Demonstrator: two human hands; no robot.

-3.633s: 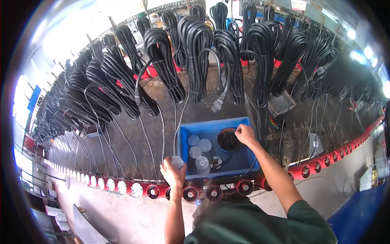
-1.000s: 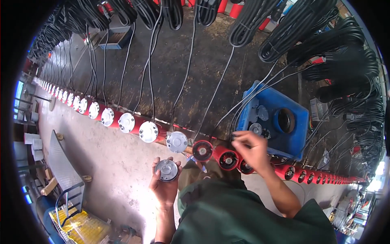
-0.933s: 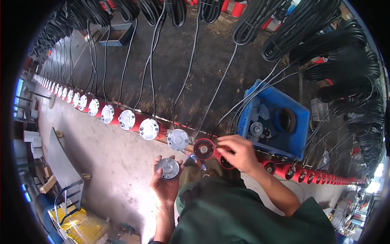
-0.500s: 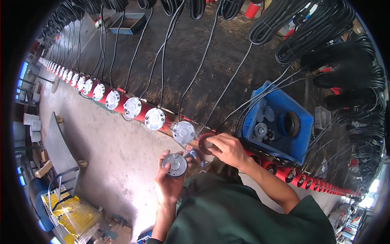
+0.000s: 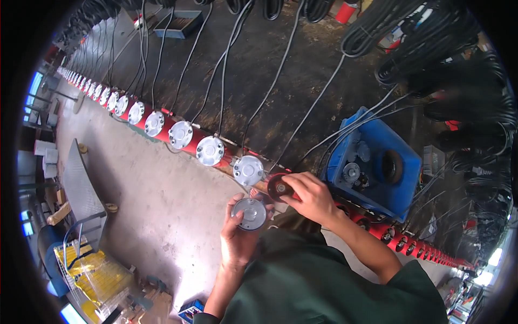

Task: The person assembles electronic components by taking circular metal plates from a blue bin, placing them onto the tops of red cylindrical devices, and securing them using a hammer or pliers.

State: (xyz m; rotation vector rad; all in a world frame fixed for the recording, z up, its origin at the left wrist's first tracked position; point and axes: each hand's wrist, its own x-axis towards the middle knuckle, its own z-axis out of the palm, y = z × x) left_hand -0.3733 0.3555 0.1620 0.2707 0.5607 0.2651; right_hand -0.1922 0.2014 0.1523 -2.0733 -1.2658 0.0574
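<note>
1 grey cap sits in the left hand, near the red tube, fingers curled round its rim; level and rim-only looks the safest hold. Right hand is at the tube's open end, fingertips close together, can't tell if pinching anything; I'd favour light, square contact over force.

You wear a dark green shirt; its short sleeves leave your forearms bare, and brownish cloth shows beside it.

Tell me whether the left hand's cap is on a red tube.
No, the left hand holds the cap apart from the open red tube at the right hand.
</note>
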